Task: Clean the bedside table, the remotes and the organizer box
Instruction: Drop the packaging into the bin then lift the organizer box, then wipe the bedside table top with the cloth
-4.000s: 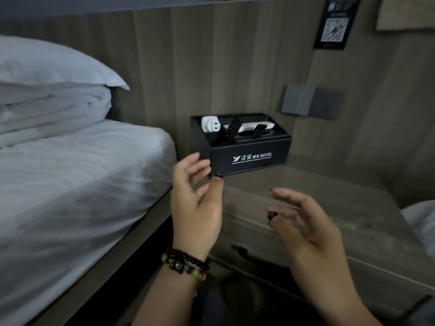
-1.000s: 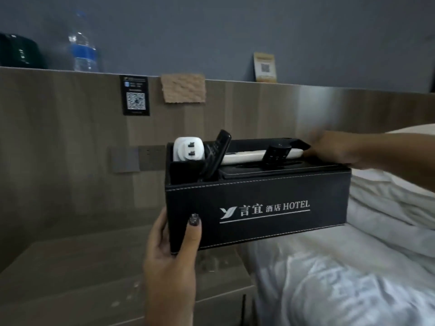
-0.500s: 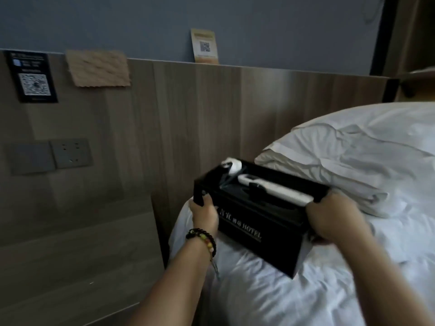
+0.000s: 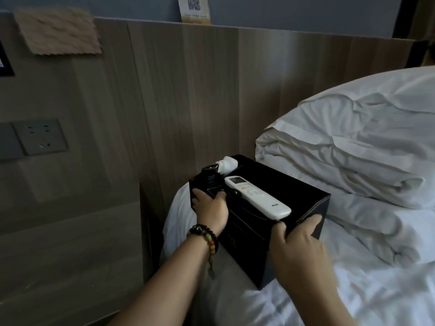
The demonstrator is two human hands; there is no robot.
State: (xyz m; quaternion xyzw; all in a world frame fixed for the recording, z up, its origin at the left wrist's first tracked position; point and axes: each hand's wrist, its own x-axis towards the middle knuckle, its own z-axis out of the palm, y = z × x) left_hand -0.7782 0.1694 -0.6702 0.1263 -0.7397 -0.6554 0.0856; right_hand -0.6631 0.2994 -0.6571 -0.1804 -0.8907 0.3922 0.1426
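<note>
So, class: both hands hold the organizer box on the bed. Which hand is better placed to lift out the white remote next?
Probably the right hand: it grips the organizer box beside the white remote's near end.

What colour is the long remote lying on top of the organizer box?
White, with a small screen near its far end; the remote shows in the head view, on the black box.

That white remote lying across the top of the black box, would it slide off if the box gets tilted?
Probably. The white remote looks smooth and lies loose across the organizer box, one end at the rim. It seems stiff and light, so a tilt would likely send it sliding. Both hands hold the box, not the remote.
</note>
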